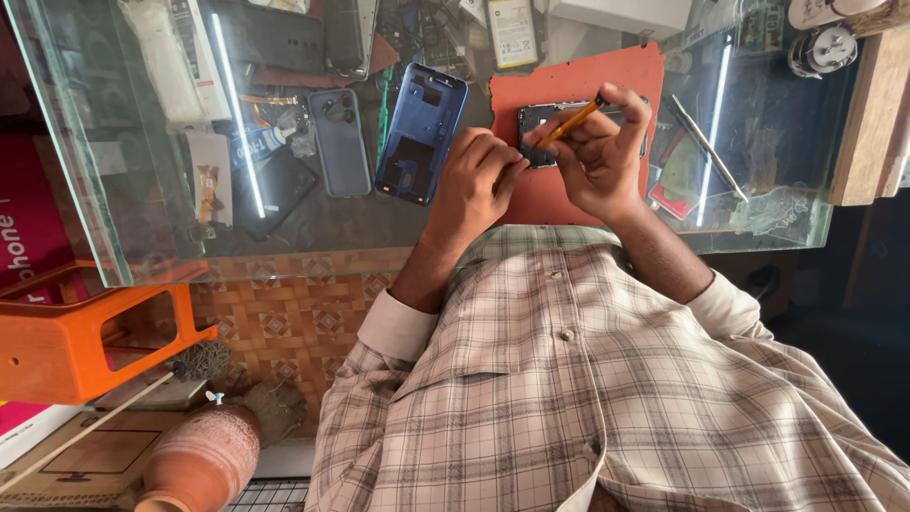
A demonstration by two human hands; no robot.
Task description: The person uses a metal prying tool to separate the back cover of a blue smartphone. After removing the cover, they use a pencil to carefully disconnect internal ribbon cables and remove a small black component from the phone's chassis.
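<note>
On the glass counter [142,228], to the left of the hands, a blue phone back cover [422,133] lies inside-up, and just beside it a grey phone case [339,142]; a dark phone [280,190] rests further left among loose parts seen through the glass. A thin metal tool [709,147] lies on the glass well to the right of the work, near a wooden post [867,114]. Below the counter stand an orange stool [76,341] and a clay pot [204,460]. Nothing lies between the hands and the work. An opened black phone [540,128] lies on a red mat [578,95], partly hidden by both hands. The left hand [479,175] is curled, its fingertips pressing on the phone's near edge. The right hand [602,152] is closed around a slim yellow-handled screwdriver [572,121], pinched between thumb and fingers, its tip angled down to the phone's exposed interior.
</note>
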